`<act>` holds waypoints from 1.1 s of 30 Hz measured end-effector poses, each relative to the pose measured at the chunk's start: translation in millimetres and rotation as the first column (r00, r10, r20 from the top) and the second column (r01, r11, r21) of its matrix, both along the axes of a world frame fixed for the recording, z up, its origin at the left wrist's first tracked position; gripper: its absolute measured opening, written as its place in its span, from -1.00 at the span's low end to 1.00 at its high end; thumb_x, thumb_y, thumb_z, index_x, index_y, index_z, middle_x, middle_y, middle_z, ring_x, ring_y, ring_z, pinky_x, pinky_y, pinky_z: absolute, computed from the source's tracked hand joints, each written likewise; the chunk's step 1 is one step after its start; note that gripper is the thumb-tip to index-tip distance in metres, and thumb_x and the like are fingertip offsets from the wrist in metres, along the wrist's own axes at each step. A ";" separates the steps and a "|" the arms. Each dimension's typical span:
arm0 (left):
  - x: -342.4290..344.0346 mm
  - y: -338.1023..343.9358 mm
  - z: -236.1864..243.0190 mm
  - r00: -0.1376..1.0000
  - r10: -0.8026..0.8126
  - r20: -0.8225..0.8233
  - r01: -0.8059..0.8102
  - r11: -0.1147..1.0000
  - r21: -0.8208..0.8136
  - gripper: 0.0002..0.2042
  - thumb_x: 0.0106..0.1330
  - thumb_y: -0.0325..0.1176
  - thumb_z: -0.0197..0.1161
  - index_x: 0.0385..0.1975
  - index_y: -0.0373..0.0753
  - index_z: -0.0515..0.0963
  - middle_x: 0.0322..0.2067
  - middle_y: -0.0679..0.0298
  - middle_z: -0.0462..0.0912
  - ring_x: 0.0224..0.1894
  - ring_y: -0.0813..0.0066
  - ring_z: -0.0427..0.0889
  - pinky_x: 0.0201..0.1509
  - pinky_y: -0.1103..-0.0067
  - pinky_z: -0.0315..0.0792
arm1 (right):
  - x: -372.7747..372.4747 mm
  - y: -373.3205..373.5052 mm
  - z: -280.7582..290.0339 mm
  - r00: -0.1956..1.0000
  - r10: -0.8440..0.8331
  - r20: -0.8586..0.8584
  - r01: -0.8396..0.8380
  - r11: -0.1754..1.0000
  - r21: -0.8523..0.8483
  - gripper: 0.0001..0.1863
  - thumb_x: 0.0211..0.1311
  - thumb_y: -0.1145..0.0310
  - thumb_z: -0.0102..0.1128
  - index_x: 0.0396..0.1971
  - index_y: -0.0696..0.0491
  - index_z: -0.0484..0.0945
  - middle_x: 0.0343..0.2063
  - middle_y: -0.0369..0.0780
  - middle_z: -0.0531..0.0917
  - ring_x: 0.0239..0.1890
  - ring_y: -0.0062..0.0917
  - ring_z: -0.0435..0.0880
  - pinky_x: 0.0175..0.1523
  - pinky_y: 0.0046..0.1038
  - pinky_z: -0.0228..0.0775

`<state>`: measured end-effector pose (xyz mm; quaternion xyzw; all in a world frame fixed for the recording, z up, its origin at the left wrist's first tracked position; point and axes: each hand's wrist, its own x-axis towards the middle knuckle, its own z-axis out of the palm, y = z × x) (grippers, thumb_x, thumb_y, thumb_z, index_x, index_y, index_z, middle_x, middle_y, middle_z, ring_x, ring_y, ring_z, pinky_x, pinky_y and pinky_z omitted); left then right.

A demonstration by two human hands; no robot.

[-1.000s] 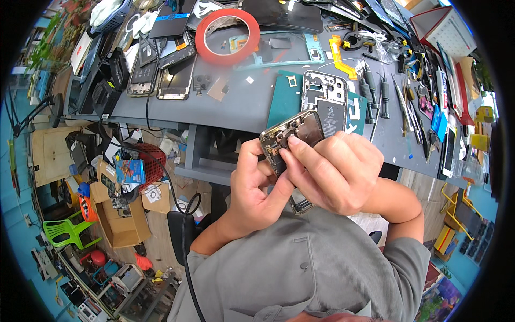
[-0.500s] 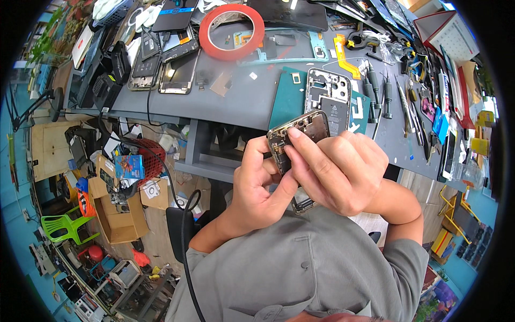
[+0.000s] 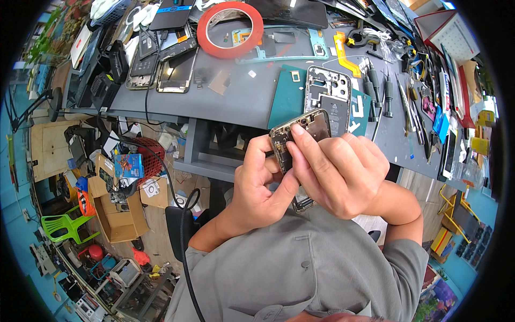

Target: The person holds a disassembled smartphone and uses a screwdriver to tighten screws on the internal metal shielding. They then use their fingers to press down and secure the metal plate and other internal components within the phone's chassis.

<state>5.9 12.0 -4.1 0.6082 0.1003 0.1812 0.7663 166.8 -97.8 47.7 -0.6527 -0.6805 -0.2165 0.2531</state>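
Note:
An opened smartphone (image 3: pixel 278 140) is held tilted in front of my chest, its inner parts and metal rim showing. My left hand (image 3: pixel 257 188) grips it along its left side, fingers behind and thumb near the front. Over the phone's inside, my right hand (image 3: pixel 343 172) bends its fingers inward, the index fingertip touching near the upper end. Whether a small part sits between its thumb and fingertips is hidden. Beyond the hands, a second opened phone housing (image 3: pixel 335 107) with a black battery lies partly on a green mat (image 3: pixel 284 99).
Screwdrivers (image 3: pixel 388 96) and tweezers (image 3: pixel 410 118) lie right of the mat. A red tape roll (image 3: pixel 203 32) and a light-blue frame (image 3: pixel 320 45) are at the back. Opened phones (image 3: pixel 177 80) lie on the left. A black cable (image 3: pixel 185 241) hangs at my left side.
My view has shifted very slightly. The right index fingertip has moved a little along the phone's upper inside; both hands otherwise keep their places.

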 end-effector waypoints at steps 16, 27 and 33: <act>0.7 -1.4 -2.6 1.000 0.018 0.020 -0.019 0.998 0.056 -0.52 0.56 -0.58 0.13 0.34 -0.45 0.08 -0.01 0.04 0.71 0.02 0.61 0.66 0.14 0.69 0.45 | -3.9 -1.4 -4.3 0.999 -0.031 0.017 0.031 0.999 0.018 -0.56 0.00 0.54 0.55 -0.06 0.34 0.75 -0.53 -0.30 0.54 -0.64 -0.62 0.44 -0.61 -0.53 0.17; 1.0 -0.1 -7.6 0.997 0.043 0.057 -0.040 0.998 -0.045 -0.53 0.54 -0.53 0.20 0.33 -0.45 0.18 0.00 0.06 0.75 0.07 0.57 0.67 0.10 0.61 0.56 | -5.1 -8.0 1.2 0.999 -0.020 -0.050 0.017 0.998 -0.062 -0.49 0.01 0.47 0.54 0.01 0.35 0.72 -0.51 -0.27 0.55 -0.61 -0.57 0.45 -0.57 -0.50 0.23; -1.0 4.8 6.2 0.998 -0.031 -0.054 0.016 0.969 -0.248 -0.55 0.56 -0.50 0.19 0.32 -0.41 0.19 0.05 0.11 0.72 0.07 0.64 0.64 0.09 0.66 0.52 | 10.9 -23.5 6.8 0.967 -0.041 -0.250 0.030 0.998 -0.046 -0.52 0.11 0.59 0.42 0.10 0.31 0.67 -0.32 -0.14 0.64 -0.45 -0.49 0.54 -0.38 -0.49 0.38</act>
